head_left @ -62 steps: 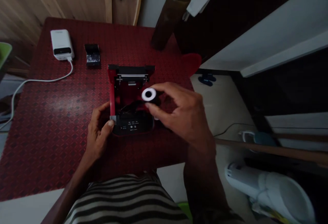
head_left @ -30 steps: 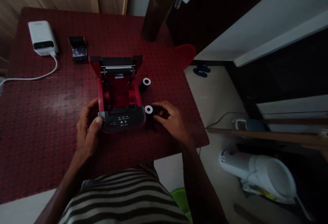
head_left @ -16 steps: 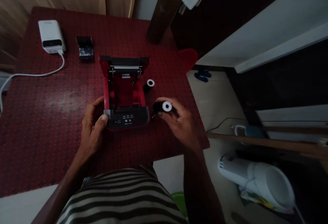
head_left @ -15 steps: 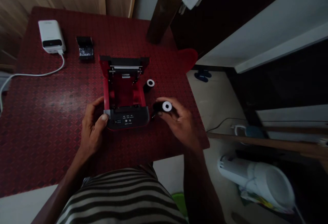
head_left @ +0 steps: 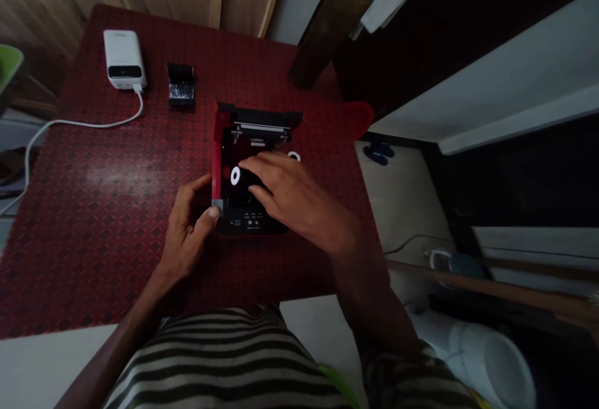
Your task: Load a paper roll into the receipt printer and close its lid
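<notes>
A small red and black printer [head_left: 248, 218] with its lid open stands in the middle of the red table [head_left: 103, 209]. My left hand [head_left: 189, 228] grips the printer's front left corner. My right hand [head_left: 294, 200] reaches over the open bay, its fingers closed on a dark roll with a white end [head_left: 236, 176] that sits inside the bay. A second roll [head_left: 294, 157] lies on the table just right of the printer, mostly hidden behind my right hand.
A white power bank [head_left: 122, 59] with a white cable [head_left: 79, 125] lies at the back left. Next to it is a small black block [head_left: 180, 84]. A dark bottle with a green cap [head_left: 337, 22] stands at the back right. The table edge drops off on the right.
My right hand has carried the roll from the table right of the printer leftward into the open bay. My left hand has stayed on the printer's corner.
</notes>
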### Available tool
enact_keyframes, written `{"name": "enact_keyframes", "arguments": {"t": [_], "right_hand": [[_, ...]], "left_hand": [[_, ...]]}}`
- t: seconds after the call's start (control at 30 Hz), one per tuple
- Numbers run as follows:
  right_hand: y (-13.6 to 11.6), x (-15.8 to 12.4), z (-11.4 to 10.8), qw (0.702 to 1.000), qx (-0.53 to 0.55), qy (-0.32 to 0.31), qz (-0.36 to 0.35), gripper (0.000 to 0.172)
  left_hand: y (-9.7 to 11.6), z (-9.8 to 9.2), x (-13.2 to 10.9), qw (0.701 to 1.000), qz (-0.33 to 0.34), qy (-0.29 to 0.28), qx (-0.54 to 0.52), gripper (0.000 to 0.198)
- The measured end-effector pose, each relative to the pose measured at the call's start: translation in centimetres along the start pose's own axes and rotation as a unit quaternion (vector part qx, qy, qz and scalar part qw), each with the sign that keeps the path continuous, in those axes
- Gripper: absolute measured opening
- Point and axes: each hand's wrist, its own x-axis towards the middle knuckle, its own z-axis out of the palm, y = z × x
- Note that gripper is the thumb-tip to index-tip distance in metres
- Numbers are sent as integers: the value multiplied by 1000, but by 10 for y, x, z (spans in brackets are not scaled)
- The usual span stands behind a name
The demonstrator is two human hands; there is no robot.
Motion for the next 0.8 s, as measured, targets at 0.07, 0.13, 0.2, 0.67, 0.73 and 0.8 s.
{"name": "enact_keyframes", "arguments": {"t": [0.07, 0.13, 0.2, 0.67, 0.73, 0.8], "right_hand": [[-1, 4, 5, 999, -28, -19, 18, 34], [-2, 6, 8, 998, -52, -23, 25, 37], [-4, 6, 10, 997, -67, -18, 21, 37], [-12, 22, 27, 986, -154, -34, 50, 43], [-6, 25, 31, 987, -146, -37, 52, 45], [-2, 26, 34, 989, -134, -28, 55, 44]], "left_hand": [[1, 0, -1, 1000, -8, -3, -3, 64], [2, 0, -1, 1000, -14, -11, -7, 65], [3, 0, -1, 1000, -15, -15, -10, 64], [4, -1, -2, 999, -27, -12, -13, 63], [4, -1, -2, 999, -26, -16, -10, 63], [3, -1, -2, 999, -27, -18, -12, 63]]}}
